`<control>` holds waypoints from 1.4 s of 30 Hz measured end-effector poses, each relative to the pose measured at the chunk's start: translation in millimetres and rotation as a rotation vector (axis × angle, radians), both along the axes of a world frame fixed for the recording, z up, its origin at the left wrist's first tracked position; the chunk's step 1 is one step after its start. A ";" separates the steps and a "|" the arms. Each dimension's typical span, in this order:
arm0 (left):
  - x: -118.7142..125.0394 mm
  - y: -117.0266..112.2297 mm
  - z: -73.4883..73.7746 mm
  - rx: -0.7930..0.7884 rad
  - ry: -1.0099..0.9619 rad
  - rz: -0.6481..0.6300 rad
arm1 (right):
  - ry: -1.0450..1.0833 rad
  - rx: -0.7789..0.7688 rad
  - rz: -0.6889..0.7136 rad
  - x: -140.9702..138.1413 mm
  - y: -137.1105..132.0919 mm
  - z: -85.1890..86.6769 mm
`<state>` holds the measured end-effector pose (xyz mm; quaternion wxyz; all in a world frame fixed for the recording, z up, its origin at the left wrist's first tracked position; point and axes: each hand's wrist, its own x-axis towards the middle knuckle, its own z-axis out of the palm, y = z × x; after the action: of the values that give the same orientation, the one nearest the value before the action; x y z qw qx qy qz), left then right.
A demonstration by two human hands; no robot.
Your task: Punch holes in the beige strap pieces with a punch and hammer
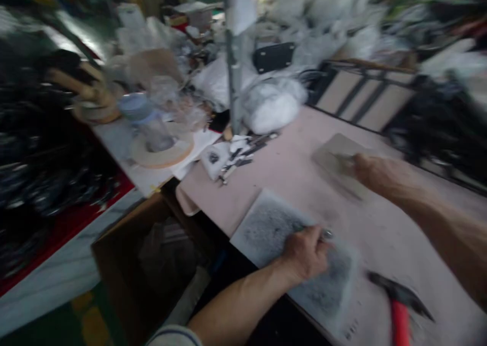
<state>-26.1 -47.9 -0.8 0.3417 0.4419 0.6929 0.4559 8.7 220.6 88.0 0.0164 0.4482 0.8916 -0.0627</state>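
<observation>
Left grip: closed on small metal piece, marked board beneath
Right grip: at blurred panel; hold unclear
Red-handled tool: unheld, right of left grip
Done, left: cannot tell

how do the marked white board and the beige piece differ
The white board has dark marks, while the beige piece looks plainer, though blurred. The white board appears larger than the beige piece. The white board lies along the table's near edge, the beige piece farther in. Both look flat.
</observation>
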 end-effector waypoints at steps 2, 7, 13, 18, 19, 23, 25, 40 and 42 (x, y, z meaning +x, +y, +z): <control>-0.2 3.7 -2.5 0.042 -0.031 0.042 | -0.148 0.047 -0.104 27.1 -31.5 23.1; -0.2 15.4 -7.9 0.091 -0.201 0.151 | -0.208 0.084 -0.332 95.4 -121.6 48.7; -6.9 12.1 3.1 0.218 -0.409 0.248 | 0.042 -0.068 -0.421 133.9 -252.9 19.0; -2.0 27.7 21.5 0.200 -0.352 0.029 | 0.233 -0.235 -0.457 124.5 -297.2 -18.6; 2.6 32.1 24.2 0.183 -0.352 -0.023 | 0.242 -0.259 -0.484 121.4 -298.9 -21.5; 23.9 45.2 22.1 0.121 -0.427 -0.171 | 0.273 -0.322 -0.576 113.1 -298.7 -24.3; 30.3 47.4 14.7 0.097 -0.433 -0.189 | 0.307 -0.352 -0.591 113.2 -299.3 -26.3; 29.1 48.0 2.0 0.070 -0.391 -0.199 | 0.096 -0.012 -0.750 252.1 -280.3 -64.9; 28.4 49.3 2.7 0.047 -0.393 -0.205 | 0.043 -0.116 -0.761 261.5 -286.8 -71.0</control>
<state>2.2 1.3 1.9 0.5043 0.4207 0.5536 0.5121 270.2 -66.1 17.0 -0.0016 0.7442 0.6564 -0.1239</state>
